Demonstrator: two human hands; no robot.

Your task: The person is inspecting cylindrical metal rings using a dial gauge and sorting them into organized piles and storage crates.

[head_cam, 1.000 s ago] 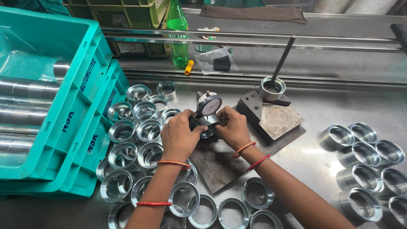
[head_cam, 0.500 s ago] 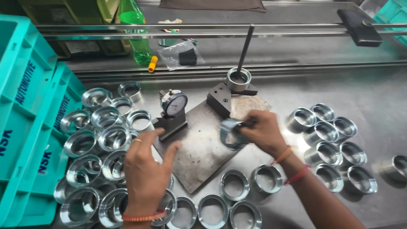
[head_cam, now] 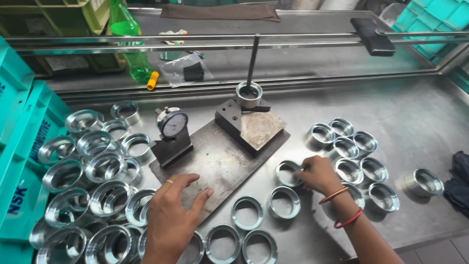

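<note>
My right hand [head_cam: 318, 175] grips a shiny steel ring [head_cam: 287, 172] and rests it on the metal table just right of the dark base plate [head_cam: 220, 161]. My left hand [head_cam: 172, 215] hovers with spread fingers over the plate's near corner, holding nothing. On the plate stands a dial gauge [head_cam: 172, 124] on a black block, with a square grey anvil block [head_cam: 256, 128] to its right. Behind the anvil a steel ring [head_cam: 249, 94] sits around a thin upright rod [head_cam: 252, 58].
Many steel rings lie piled at the left [head_cam: 93, 166], a row lies along the front edge [head_cam: 246, 212], and a group sits at the right [head_cam: 359, 156]. Teal crates [head_cam: 22, 161] stand at far left. A green bottle [head_cam: 129, 44] and a plastic bag [head_cam: 188, 71] lie behind a rail.
My right hand has carried the ring from the plate near the anvil down to the table on the right. My left hand moved right, over the plate's corner.
</note>
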